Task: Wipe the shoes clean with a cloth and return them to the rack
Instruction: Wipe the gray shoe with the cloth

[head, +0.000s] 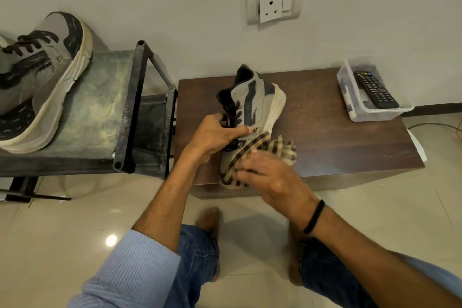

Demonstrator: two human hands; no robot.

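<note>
Grey sneaker is lying on the brown table, whose clear tub at two o'clock is holding a black remote. Its heel is pointing to twelve and its toe to six, with black trim and cream sole showing. The left hand is gripping its laces, and the right hand is clutching a checked cloth over the toe.

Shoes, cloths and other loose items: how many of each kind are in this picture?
Shoes: 2, rack shoe and table shoe
Cloth: 1
Remote control: 1
Plastic tub: 1
Total: 5
</note>
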